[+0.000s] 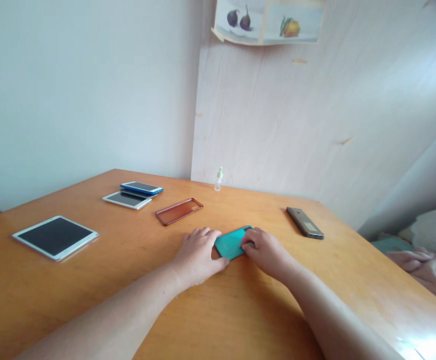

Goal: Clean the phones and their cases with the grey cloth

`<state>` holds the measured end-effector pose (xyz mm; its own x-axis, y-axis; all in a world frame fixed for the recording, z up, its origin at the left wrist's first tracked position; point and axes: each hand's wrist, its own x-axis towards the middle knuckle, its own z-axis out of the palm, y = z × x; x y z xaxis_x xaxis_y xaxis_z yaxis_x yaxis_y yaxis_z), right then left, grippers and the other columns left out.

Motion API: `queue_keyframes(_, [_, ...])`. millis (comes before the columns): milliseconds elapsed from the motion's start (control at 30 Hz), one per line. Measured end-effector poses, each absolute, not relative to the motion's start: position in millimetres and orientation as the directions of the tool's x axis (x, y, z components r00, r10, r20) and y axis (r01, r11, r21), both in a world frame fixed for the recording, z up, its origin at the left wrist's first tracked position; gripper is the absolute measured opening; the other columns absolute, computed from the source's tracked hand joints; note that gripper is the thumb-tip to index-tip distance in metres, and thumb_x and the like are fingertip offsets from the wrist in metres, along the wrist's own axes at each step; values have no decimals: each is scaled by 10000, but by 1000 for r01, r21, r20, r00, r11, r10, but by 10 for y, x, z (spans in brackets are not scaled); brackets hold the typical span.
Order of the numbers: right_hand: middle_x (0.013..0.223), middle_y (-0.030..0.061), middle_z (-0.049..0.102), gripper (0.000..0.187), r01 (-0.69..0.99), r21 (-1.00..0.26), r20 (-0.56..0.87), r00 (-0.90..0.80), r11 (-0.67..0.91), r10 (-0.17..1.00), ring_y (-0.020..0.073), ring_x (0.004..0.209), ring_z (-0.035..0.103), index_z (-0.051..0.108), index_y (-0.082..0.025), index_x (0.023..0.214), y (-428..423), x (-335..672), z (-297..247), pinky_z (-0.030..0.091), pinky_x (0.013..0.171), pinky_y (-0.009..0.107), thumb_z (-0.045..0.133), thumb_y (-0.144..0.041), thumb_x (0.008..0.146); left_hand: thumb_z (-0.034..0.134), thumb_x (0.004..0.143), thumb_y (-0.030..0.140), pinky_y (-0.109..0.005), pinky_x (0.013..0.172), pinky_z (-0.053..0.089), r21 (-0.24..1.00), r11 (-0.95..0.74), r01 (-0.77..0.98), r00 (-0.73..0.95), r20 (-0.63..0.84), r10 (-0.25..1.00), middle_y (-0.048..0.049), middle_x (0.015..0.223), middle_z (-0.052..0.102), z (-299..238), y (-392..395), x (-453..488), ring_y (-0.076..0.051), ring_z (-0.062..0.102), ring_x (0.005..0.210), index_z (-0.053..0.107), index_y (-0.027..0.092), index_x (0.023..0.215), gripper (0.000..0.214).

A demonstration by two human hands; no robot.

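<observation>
A teal smartphone (230,244) lies back up on the wooden table, its dark camera block at the far right corner. My left hand (200,255) grips its left end, thumb at the near edge and fingers at the far side. Over the right part of the phone, my right hand (265,252) is closed, its curled fingertips against the back cover. Whatever those fingers may pinch is hidden. Beyond my left hand a translucent reddish-brown phone case (179,212) rests on the table, apart from both hands.
A white tablet (55,237) lies at the left. Behind it, a blue phone (142,188) overlaps a white device (127,199). A small pump bottle (218,179) stands by the wall. A dark phone (305,223) lies at the right on the table (218,320).
</observation>
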<state>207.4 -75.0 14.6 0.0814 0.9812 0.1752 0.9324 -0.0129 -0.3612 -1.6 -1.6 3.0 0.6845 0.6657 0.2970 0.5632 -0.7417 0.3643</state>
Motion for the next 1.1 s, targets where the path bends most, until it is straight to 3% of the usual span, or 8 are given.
queue_keyframes(100, [862,27,623,81,896,-426,195,-48,129,980,156,798,567,644,-201,803,-758,2000,136,382,711,247,568,-207,832,694,735,481,-410,906,413,357,-746,563,685,303,662,-63,1097,624,14,-15,-15,-295,552,1078,583,266,1142,474])
queue_keyframes(267, [779,42,624,112,896,-352,167,344,-270,924,165,716,538,612,-180,785,-657,2456,95,329,616,257,571,-261,849,681,745,487,-421,925,406,360,-749,557,689,304,658,-68,1130,615,3,-5,-24,-295,547,1092,562,257,1190,515])
queue_keyframes(333, [780,52,616,120,890,-322,195,397,-323,897,170,721,535,595,-175,780,-646,2499,81,325,615,261,564,-261,859,680,745,483,-423,922,410,362,-748,556,688,304,659,-71,1127,613,8,-9,-24,-295,548,1086,566,253,1180,505])
queue_keyframes(567, [867,39,599,171,892,-387,289,-123,233,950,157,825,564,613,-202,796,-794,1715,85,394,729,245,475,-137,871,691,724,480,-417,871,438,348,-739,577,680,296,671,-66,1051,617,40,-44,-12,-298,560,1042,587,260,1140,482])
queue_keyframes(633, [858,36,603,162,887,-396,291,-122,236,949,161,825,569,615,-202,827,-770,1768,62,397,734,250,478,-119,853,691,722,485,-419,868,443,351,-736,580,679,291,674,-65,1045,618,50,-53,-15,-297,563,1036,584,261,1152,496])
queue_keyframes(833, [785,55,584,111,934,-297,304,292,-201,907,176,733,546,595,-178,782,-611,2442,-34,357,656,271,525,-215,860,696,712,492,-432,917,434,355,-739,573,680,298,670,-78,1073,622,54,-60,-19,-299,558,1063,569,236,1193,560])
queue_keyframes(1033, [834,27,598,123,899,-394,300,-70,190,951,162,793,565,595,-207,762,-723,1876,9,395,709,254,517,-188,853,688,711,519,-436,878,445,348,-731,587,676,286,679,-75,1064,620,50,-53,-12,-305,567,1042,582,253,1165,537])
queue_keyframes(1100, [848,24,606,118,894,-390,282,-112,220,953,159,796,567,597,-212,777,-725,1805,25,388,703,252,520,-209,865,684,720,514,-429,879,446,349,-732,585,682,278,677,-73,1064,620,59,-57,-14,-303,565,1049,581,256,1162,522])
